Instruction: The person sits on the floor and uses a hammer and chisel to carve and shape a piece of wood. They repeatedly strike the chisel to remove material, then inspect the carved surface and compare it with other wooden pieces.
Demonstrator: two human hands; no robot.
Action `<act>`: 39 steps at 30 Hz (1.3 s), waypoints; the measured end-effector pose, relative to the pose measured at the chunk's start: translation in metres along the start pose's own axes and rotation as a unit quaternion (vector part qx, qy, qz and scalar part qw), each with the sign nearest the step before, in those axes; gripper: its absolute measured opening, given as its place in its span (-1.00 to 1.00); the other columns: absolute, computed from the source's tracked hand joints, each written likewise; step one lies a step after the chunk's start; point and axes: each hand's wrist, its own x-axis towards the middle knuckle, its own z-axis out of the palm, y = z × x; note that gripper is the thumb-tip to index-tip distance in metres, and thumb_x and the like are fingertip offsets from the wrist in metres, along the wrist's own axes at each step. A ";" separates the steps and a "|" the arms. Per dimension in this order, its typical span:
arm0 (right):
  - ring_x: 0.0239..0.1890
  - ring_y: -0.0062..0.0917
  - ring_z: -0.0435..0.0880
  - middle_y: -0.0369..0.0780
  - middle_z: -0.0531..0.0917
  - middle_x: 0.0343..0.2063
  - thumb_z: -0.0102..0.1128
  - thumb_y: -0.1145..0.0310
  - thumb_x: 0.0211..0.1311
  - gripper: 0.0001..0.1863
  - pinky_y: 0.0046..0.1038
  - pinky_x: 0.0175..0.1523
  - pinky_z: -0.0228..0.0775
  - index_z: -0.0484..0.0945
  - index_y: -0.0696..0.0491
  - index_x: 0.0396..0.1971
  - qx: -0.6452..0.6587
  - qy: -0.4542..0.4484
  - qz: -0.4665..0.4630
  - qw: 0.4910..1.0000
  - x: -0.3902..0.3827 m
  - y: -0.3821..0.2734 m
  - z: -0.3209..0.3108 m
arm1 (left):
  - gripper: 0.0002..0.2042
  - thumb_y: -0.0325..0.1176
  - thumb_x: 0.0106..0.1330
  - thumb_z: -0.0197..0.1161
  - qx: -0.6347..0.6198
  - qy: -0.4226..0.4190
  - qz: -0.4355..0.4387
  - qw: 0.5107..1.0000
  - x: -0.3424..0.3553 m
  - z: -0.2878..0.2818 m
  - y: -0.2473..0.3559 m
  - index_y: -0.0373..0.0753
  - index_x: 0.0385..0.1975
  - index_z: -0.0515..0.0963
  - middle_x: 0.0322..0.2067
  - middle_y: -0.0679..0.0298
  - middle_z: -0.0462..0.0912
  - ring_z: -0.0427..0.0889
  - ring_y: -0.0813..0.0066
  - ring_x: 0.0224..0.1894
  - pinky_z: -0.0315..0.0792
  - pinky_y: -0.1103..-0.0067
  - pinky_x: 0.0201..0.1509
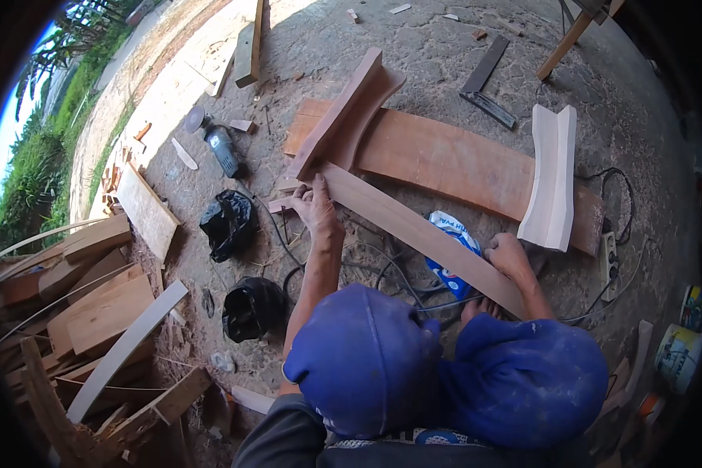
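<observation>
A long, slightly curved wooden board (425, 230) slants from centre left down toward my right. My left hand (317, 209) grips its far-left end, with the thumb on top. My right hand (512, 259) is curled at the board's right edge, near its lower end; what its fingers close on is hidden. Against the board's upper end rests a curved, channel-shaped wooden piece (343, 117), which lies across a wide reddish plank (444, 160). A paler channel-shaped piece (550, 179) lies over the plank's right part. A blue and white bag (451, 249) lies partly under the board.
An angle grinder (223, 150) and two black plastic bags (228, 225) lie to the left. Scrap wood (101, 308) is piled at far left. A dark try square (487, 82) lies beyond the plank. Cables and a power strip (608, 265) are at right, near a bucket (678, 359).
</observation>
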 end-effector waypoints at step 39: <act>-0.44 -0.58 0.67 -0.24 0.55 -0.54 0.28 0.39 0.27 -0.77 -0.49 -0.35 0.48 0.40 0.17 -0.32 0.000 -0.065 -0.351 0.934 0.025 -0.258 -0.148 | -0.45 -0.27 0.26 0.47 -0.045 -0.057 -0.094 0.993 0.003 -0.014 0.014 -0.39 0.11 0.34 -0.21 0.19 0.65 0.61 0.58 -0.29 0.49 0.65 -0.27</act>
